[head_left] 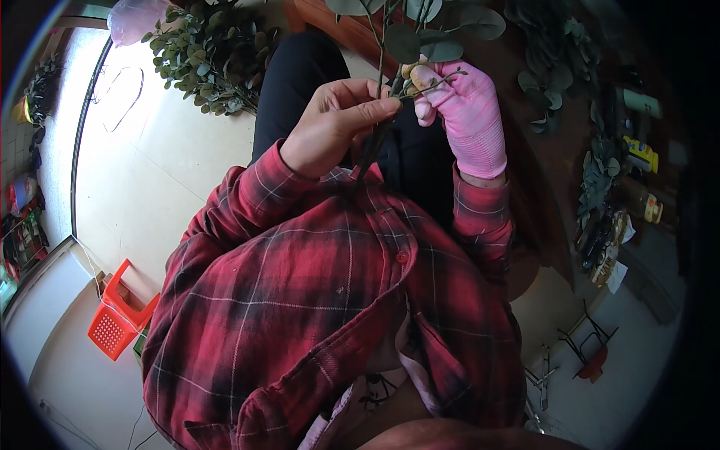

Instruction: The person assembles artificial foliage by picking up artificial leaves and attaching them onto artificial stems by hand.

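Bare left hand pinched around dark eucalyptus stems held upright before the chest; pink-gloved right hand closed on a thin side twig just beside the leaves. Advisable: grip kept firm low on the stems, twig worked close to its joint, fingertips clear of foliage. More cut foliage lying on the floor at left.
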Tool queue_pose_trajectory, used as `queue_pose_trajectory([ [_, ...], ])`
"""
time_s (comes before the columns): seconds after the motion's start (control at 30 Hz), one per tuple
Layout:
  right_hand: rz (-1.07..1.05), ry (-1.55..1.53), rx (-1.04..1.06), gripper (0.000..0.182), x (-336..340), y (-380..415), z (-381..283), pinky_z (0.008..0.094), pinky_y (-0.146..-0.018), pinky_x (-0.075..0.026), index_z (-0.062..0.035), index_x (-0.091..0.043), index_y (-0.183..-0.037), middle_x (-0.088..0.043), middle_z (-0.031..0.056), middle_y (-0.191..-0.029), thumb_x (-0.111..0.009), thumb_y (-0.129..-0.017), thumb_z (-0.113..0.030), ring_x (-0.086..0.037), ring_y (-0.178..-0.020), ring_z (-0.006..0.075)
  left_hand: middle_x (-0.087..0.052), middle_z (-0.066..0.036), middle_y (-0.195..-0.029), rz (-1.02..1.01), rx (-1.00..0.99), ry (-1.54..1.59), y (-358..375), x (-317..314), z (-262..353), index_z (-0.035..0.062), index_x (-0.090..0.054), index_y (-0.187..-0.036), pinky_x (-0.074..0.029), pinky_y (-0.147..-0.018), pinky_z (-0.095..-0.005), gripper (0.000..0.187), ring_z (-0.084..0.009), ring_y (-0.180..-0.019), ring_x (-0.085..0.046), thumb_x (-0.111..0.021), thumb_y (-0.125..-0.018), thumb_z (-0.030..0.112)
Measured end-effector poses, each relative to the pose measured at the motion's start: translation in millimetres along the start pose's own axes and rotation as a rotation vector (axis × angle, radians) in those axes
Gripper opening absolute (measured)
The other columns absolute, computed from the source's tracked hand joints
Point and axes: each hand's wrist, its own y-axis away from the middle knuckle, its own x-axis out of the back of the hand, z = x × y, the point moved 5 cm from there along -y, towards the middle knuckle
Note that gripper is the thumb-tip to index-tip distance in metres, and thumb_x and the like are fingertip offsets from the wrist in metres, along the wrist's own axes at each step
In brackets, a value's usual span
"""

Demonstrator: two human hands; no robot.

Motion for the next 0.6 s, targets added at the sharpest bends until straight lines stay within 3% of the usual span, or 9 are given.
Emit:
queue_pose_trajectory([
  [0.6,0.022,0.053,0.019,0.012,-3.6,2.9,4.7,0.0188,-0.051,-0.039,0.0017,-0.063,-0.098,-0.056,0.0,-0.066,-0.06,-0.088,-0.005,-0.047,-0.056,0.0035,-0.055,-0.003,-0.072,-0.058,-0.038,0.105,-0.7,-8.6,-2.9,0.003,-0.055,-0.085,-0.047,-0.058,-0.0236,0.019,-0.0096,-0.062,-0.054,-0.054,-0.095,0.019],
])
